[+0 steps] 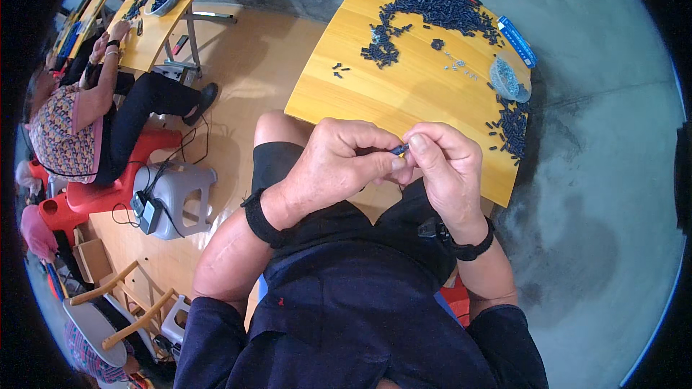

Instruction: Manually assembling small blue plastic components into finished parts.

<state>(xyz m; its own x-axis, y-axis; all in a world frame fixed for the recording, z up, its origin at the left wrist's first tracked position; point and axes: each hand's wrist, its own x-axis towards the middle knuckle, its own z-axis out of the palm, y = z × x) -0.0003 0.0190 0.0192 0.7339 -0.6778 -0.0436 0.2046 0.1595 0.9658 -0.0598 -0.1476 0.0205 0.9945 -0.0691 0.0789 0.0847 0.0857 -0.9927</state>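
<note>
Above my lap, just off the table's near edge, my two hands meet. My left hand (344,157) is closed, thumb and forefinger pinching a small dark-blue plastic piece (398,150). Against its right end are the fingertips of my right hand (448,166), also drawn into a pinch; whatever they grip is hidden behind the thumb. Beyond lies a yellow wooden table (331,94) with a large pile of similar small dark pieces (440,6). A smaller heap of dark pieces (513,128) runs along its right edge. Tiny silvery parts (458,65) are scattered between them.
A clear plastic tub of small shiny parts (509,79) and a blue box (516,42) stand at the table's right edge. At left, another person (72,130) sits by a second table (148,47). A grey stool (179,198) with cables and a wooden-armed chair (119,310) are nearer.
</note>
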